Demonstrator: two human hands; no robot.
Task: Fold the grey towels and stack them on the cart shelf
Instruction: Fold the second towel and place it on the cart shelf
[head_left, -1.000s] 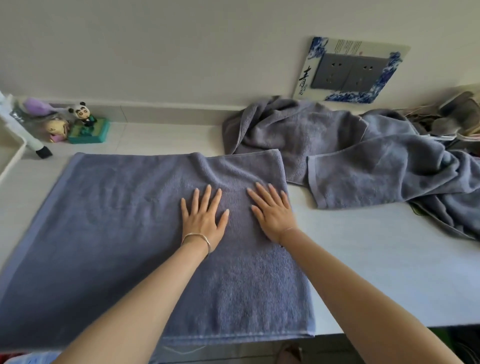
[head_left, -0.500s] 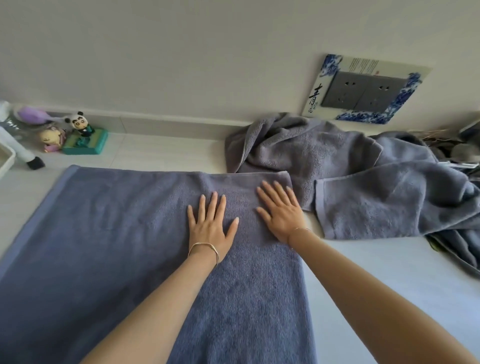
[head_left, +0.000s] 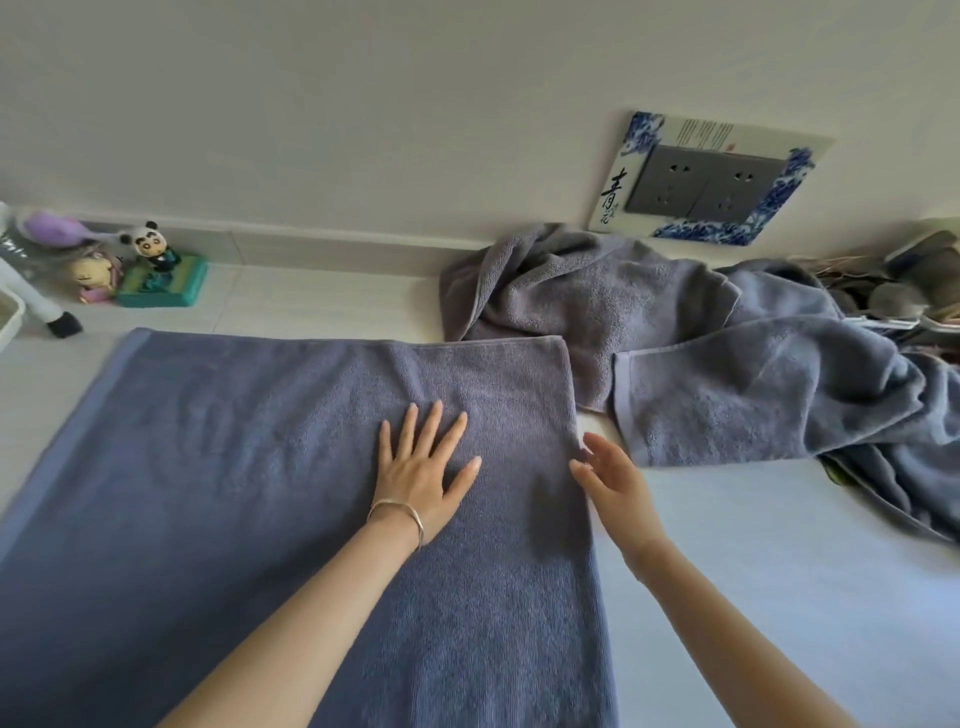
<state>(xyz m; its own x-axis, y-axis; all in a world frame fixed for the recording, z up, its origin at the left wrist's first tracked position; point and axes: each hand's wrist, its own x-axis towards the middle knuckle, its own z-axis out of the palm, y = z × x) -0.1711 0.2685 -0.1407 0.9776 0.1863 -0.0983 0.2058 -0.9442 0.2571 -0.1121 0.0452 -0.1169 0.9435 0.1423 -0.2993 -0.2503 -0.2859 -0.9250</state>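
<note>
A grey towel (head_left: 249, 493) lies spread flat on the white counter (head_left: 779, 571), filling the left and middle of the head view. My left hand (head_left: 423, 467) presses flat on it with fingers straight and spread, a thin bracelet on the wrist. My right hand (head_left: 613, 478) is at the towel's right edge, fingers relaxed and touching the hem. More grey towels (head_left: 727, 364) lie crumpled in a heap at the back right. No cart shelf is in view.
A panda figurine on a green base (head_left: 161, 275), a small doll (head_left: 96, 278) and a purple brush (head_left: 52, 228) stand at the back left by the wall. A framed double socket (head_left: 711, 182) is on the wall. Cluttered items (head_left: 914, 291) sit at the far right.
My right hand has slid off the towel's top to its right edge. My left hand stays pressed flat on the towel. The camera has tilted, so the scene sits lower in view.
</note>
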